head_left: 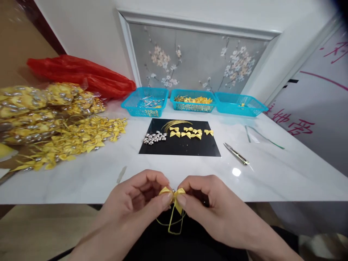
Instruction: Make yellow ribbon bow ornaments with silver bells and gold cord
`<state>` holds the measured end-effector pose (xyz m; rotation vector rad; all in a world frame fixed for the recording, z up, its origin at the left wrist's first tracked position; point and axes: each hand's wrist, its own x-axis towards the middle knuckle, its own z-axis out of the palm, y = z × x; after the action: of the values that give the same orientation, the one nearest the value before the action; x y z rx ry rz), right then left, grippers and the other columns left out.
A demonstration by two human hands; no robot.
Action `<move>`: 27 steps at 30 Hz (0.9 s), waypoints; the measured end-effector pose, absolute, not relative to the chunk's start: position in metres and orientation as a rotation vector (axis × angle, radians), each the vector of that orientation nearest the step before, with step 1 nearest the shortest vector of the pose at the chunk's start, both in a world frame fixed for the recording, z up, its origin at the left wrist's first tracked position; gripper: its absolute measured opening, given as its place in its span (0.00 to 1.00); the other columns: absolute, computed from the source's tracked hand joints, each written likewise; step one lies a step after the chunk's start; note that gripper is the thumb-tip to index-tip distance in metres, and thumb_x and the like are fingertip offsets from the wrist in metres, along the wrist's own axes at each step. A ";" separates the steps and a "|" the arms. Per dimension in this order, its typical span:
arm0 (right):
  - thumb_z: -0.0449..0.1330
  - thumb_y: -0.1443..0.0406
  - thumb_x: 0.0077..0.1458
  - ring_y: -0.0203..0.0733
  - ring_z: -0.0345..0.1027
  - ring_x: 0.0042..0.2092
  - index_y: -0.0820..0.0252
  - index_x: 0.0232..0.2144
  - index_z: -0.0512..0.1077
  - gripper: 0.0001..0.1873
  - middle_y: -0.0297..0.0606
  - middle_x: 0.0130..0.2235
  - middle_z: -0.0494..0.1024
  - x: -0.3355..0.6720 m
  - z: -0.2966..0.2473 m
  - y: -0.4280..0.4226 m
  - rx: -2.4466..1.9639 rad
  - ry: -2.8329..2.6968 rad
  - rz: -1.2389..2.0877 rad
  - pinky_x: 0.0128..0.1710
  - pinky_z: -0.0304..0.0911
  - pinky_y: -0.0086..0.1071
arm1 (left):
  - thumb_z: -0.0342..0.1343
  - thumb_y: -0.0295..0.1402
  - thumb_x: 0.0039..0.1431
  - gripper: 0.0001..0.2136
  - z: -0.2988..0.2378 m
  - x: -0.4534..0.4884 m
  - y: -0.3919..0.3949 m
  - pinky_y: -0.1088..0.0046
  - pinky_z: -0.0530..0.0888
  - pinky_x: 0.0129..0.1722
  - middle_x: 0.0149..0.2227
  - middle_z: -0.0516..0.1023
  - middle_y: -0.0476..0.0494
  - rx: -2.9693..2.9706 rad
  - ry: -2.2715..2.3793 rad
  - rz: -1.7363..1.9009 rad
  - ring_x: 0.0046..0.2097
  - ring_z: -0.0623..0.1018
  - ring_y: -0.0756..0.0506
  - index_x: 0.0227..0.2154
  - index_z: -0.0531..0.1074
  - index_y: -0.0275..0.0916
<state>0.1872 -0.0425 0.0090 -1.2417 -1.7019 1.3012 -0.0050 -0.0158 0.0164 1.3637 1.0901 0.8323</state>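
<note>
A small yellow ribbon bow with a silver bead at its centre is pinched between both hands just off the table's near edge. My left hand grips its left loop and my right hand grips its right loop. Thin yellow thread hangs in a loop below the bow. On the white table lies a black mat with several loose yellow bows, a cluster of silver beads and a bundle of yellow thread strands.
Small snips lie right of the mat. Three blue baskets stand at the back. A big heap of finished yellow bows and clear bags of them fill the left side, with a red plastic bag behind.
</note>
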 end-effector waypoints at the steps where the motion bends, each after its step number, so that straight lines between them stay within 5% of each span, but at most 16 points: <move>1: 0.53 0.63 0.65 0.30 0.52 0.25 0.59 0.30 0.70 0.11 0.26 0.24 0.63 0.187 0.009 -0.042 -1.242 -1.705 1.306 0.23 0.49 0.26 | 0.65 0.37 0.56 0.04 0.017 -0.007 -0.016 0.83 0.74 0.30 0.30 0.79 0.51 1.375 1.083 0.819 0.33 0.77 0.50 0.33 0.78 0.46; 6: 0.54 0.64 0.65 0.30 0.53 0.25 0.59 0.30 0.70 0.11 0.26 0.24 0.65 0.189 0.011 -0.042 -1.246 -1.670 1.344 0.23 0.50 0.25 | 0.60 0.45 0.59 0.08 0.014 -0.021 -0.022 0.82 0.78 0.32 0.35 0.83 0.51 1.643 1.205 0.795 0.35 0.80 0.48 0.38 0.79 0.51; 11: 0.54 0.65 0.64 0.30 0.52 0.25 0.59 0.29 0.69 0.11 0.25 0.23 0.64 0.191 0.011 -0.042 -1.235 -1.645 1.365 0.23 0.50 0.25 | 0.58 0.44 0.60 0.08 0.001 -0.022 -0.032 0.79 0.78 0.45 0.48 0.82 0.53 1.783 1.365 0.880 0.48 0.81 0.45 0.40 0.79 0.55; 17: 0.54 0.65 0.64 0.30 0.54 0.26 0.59 0.28 0.69 0.11 0.26 0.24 0.64 0.190 0.008 -0.043 -1.239 -1.675 1.318 0.23 0.51 0.25 | 0.60 0.35 0.58 0.06 0.005 -0.013 -0.033 0.80 0.80 0.39 0.48 0.81 0.51 1.950 1.285 0.852 0.47 0.82 0.44 0.37 0.79 0.52; 27: 0.54 0.64 0.63 0.31 0.54 0.26 0.59 0.28 0.69 0.11 0.26 0.24 0.64 0.190 0.005 -0.040 -1.255 -1.670 1.317 0.23 0.51 0.26 | 0.59 0.33 0.59 0.06 0.008 -0.010 -0.029 0.76 0.76 0.42 0.45 0.81 0.52 2.073 1.320 0.878 0.45 0.81 0.45 0.33 0.79 0.53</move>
<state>0.1895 -0.0404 0.0050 -1.2551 -1.6699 1.3168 -0.0100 -0.0291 0.0079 2.0730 1.3200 0.8776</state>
